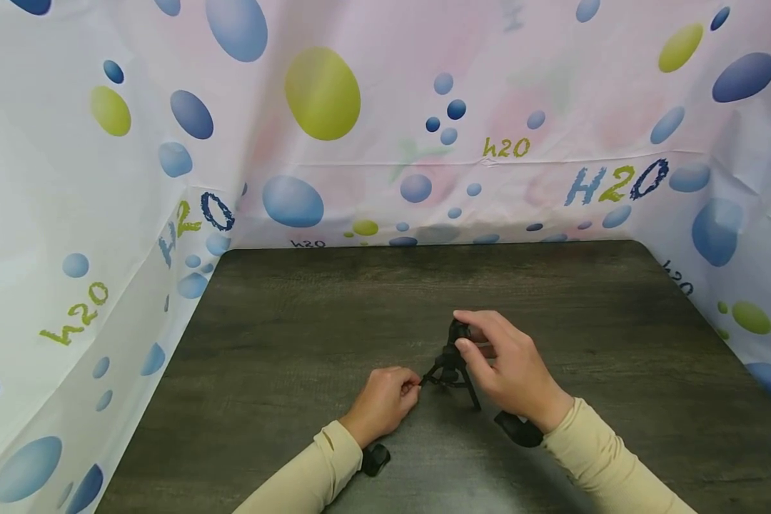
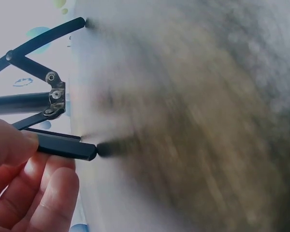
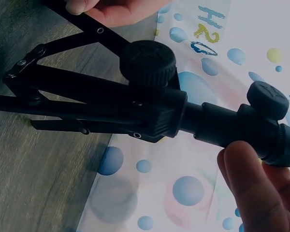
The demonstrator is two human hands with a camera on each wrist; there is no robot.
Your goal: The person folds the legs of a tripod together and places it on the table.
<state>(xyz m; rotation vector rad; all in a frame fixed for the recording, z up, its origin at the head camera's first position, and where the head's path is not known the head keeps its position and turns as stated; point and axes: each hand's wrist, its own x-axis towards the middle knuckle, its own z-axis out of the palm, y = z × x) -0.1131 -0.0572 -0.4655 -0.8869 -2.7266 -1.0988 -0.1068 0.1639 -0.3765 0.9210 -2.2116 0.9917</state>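
Observation:
A small black tripod (image 1: 448, 368) is upright on the dark table, its legs spread. With the thumb and fingers, my left hand (image 1: 382, 401) pinches one leg (image 2: 65, 146) near its lower end; the left wrist view shows the feet close to the tabletop and a metal-jointed brace (image 2: 57, 94) between the legs. My right hand (image 1: 512, 368) holds the tripod's upper part. In the right wrist view its fingers (image 3: 253, 186) are around the narrow column below a small knob (image 3: 267, 100). A larger ribbed knob (image 3: 147, 64) sits where the legs join.
The dark wood-grain table (image 1: 283, 321) extends around both hands. White sheeting with blue and green dots (image 1: 385, 164) walls it in at the back and both sides. Black devices are on the left wrist (image 1: 375, 459) and the right wrist (image 1: 519, 428).

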